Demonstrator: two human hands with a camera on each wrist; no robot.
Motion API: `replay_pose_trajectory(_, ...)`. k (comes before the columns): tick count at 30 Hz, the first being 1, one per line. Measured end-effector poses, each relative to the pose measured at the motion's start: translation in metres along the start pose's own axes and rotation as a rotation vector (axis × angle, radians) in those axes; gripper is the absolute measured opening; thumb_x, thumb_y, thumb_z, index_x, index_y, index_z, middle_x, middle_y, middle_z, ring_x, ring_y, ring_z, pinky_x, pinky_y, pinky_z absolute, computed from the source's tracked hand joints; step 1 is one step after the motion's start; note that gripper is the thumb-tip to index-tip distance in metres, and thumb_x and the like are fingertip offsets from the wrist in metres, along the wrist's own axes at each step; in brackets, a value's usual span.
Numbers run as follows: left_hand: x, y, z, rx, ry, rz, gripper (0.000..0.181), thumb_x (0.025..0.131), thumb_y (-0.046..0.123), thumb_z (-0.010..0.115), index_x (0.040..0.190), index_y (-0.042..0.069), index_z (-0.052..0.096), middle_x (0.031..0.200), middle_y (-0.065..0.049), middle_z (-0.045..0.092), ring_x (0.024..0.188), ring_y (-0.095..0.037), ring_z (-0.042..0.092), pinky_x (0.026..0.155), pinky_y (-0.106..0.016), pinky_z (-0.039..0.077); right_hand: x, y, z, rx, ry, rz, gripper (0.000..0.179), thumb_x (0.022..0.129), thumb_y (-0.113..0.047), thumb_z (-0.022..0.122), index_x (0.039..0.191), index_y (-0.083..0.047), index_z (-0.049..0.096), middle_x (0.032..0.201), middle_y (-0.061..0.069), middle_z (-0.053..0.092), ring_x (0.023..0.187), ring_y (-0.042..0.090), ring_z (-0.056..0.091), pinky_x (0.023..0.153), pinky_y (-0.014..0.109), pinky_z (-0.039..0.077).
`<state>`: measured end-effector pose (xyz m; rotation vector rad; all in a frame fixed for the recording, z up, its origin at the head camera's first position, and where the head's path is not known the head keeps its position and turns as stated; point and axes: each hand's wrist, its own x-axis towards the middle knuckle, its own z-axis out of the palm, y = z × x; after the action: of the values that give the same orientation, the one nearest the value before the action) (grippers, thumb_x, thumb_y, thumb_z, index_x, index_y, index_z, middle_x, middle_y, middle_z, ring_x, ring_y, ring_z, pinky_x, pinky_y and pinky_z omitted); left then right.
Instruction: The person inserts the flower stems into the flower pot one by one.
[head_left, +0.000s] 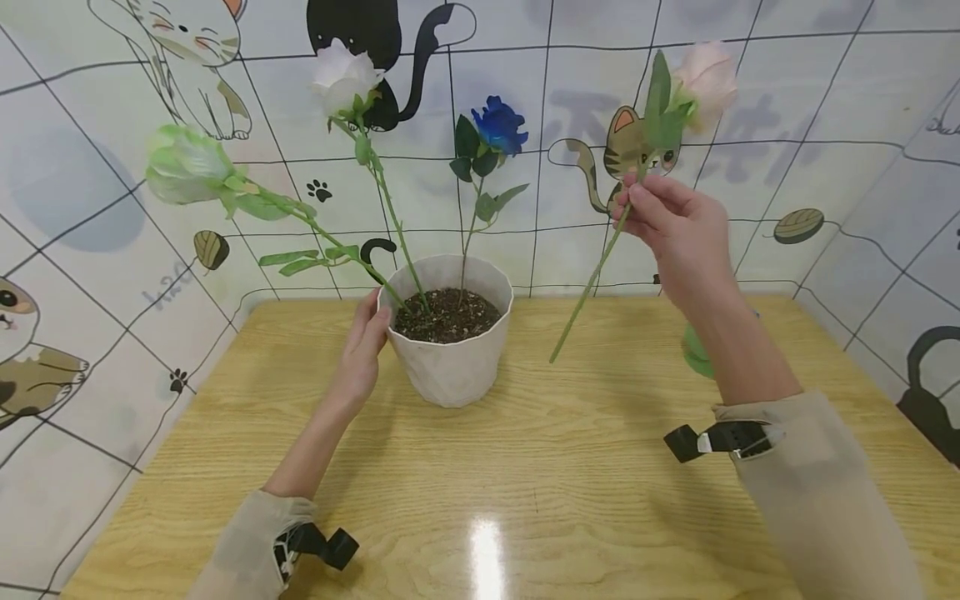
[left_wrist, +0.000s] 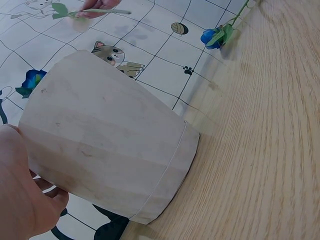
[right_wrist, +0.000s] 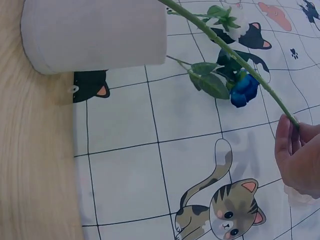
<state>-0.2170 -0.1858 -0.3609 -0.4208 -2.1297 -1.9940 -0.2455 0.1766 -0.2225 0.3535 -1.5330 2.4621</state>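
Note:
A white flowerpot [head_left: 453, 371] filled with dark soil [head_left: 448, 321] stands on the table. In it are a pale green rose [head_left: 187, 165] leaning left, a white rose [head_left: 347, 79] and a blue rose [head_left: 500, 127]. My left hand [head_left: 363, 350] holds the pot's left side near the rim; the left wrist view shows its fingers [left_wrist: 50, 200] against the wall. To the pot's right, my right hand [head_left: 686, 233] pinches a pink rose [head_left: 705, 83] below its leaves. The bare lower stem [right_wrist: 235, 57] slants down toward the pot, its end above the table.
Another blue rose [left_wrist: 212, 38] lies on the table's far right part. A green object [head_left: 697, 352] there is partly hidden by the right forearm. A cat-patterned cloth wall [head_left: 495, 200] closes off the back and sides of the wooden table [head_left: 420, 500].

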Motion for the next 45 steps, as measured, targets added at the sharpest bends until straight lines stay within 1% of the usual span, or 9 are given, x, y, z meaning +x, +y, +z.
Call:
replay_pose_trajectory(4,0.001,-0.001,-0.001,-0.002,0.004,0.001,0.052,0.11,0.027,0.032,0.155,0.001,0.027,0.159,-0.019,0.028,0.147,-0.031,0.027,0.122,-0.048,0.019,0.01,-0.002,0.025,0.05,-0.002,-0.055,0.013,0.09,0.005,0.071,0.103,0.009,0.07,0.104,0.016,0.071,0.08,0.023,0.07,0.076,0.028,0.06)
replay_pose_trajectory(8,0.0,-0.001,-0.001,0.001,-0.001,0.003,0.052,0.11,0.027,0.032,0.155,0.001,0.027,0.159,-0.017,0.029,0.146,-0.029,0.028,0.122,-0.047,0.02,0.02,-0.001,0.05,0.069,-0.012,-0.107,0.012,0.091,0.008,0.068,0.102,0.01,0.071,0.098,0.018,0.072,0.074,0.024,0.07,0.075,0.03,0.061)
replay_pose_trajectory(13,0.0,-0.001,0.0,0.003,-0.009,0.016,0.052,0.11,0.026,0.033,0.154,0.0,0.028,0.157,-0.018,0.031,0.145,-0.029,0.03,0.121,-0.047,0.021,0.029,0.001,0.072,0.031,-0.006,-0.148,0.013,0.091,0.009,0.068,0.103,0.01,0.071,0.093,0.017,0.071,0.073,0.024,0.069,0.078,0.032,0.061)
replay_pose_trajectory(19,0.001,-0.001,-0.001,0.002,-0.009,0.027,0.051,0.11,0.026,0.033,0.154,0.0,0.028,0.157,-0.018,0.031,0.145,-0.029,0.03,0.122,-0.047,0.02,0.036,0.008,0.092,-0.105,-0.04,-0.156,0.012,0.093,0.002,0.069,0.104,0.007,0.072,0.086,0.015,0.071,0.077,0.024,0.068,0.082,0.032,0.06)
replay_pose_trajectory(25,0.001,-0.001,-0.001,-0.003,-0.015,0.025,0.053,0.11,0.027,0.033,0.155,0.001,0.027,0.159,-0.017,0.03,0.146,-0.029,0.029,0.122,-0.048,0.02,0.037,0.024,0.111,-0.258,-0.105,-0.176,0.016,0.096,0.001,0.065,0.109,0.01,0.068,0.089,0.014,0.071,0.081,0.024,0.069,0.081,0.032,0.059)
replay_pose_trajectory(31,0.001,-0.002,-0.001,-0.004,-0.017,0.025,0.052,0.11,0.026,0.033,0.155,0.0,0.026,0.158,-0.018,0.03,0.145,-0.029,0.03,0.122,-0.047,0.021,0.035,0.042,0.125,-0.454,-0.17,-0.223,0.017,0.097,0.0,0.065,0.111,0.009,0.068,0.095,0.018,0.072,0.084,0.021,0.07,0.08,0.03,0.059)
replay_pose_trajectory(34,0.001,-0.002,-0.001,-0.009,-0.017,0.026,0.053,0.11,0.026,0.033,0.155,0.0,0.026,0.158,-0.018,0.03,0.145,-0.03,0.03,0.122,-0.047,0.02,0.033,0.05,0.131,-0.523,-0.192,-0.233,0.016,0.097,-0.001,0.065,0.11,0.008,0.069,0.095,0.018,0.073,0.083,0.02,0.07,0.079,0.029,0.059)
replay_pose_trajectory(38,0.001,-0.001,-0.001,-0.014,-0.02,0.025,0.053,0.11,0.027,0.033,0.154,-0.001,0.026,0.158,-0.019,0.029,0.145,-0.03,0.029,0.122,-0.048,0.02,0.031,0.058,0.137,-0.574,-0.201,-0.225,0.013,0.097,-0.001,0.066,0.107,0.005,0.071,0.096,0.019,0.073,0.083,0.021,0.07,0.077,0.028,0.059)
replay_pose_trajectory(45,0.001,-0.002,-0.001,-0.02,-0.023,0.033,0.052,0.11,0.025,0.033,0.154,-0.001,0.026,0.157,-0.019,0.03,0.145,-0.029,0.03,0.122,-0.047,0.02,0.033,0.067,0.14,-0.591,-0.198,-0.209,0.014,0.097,0.0,0.066,0.109,0.006,0.071,0.098,0.023,0.072,0.083,0.023,0.071,0.075,0.028,0.06)
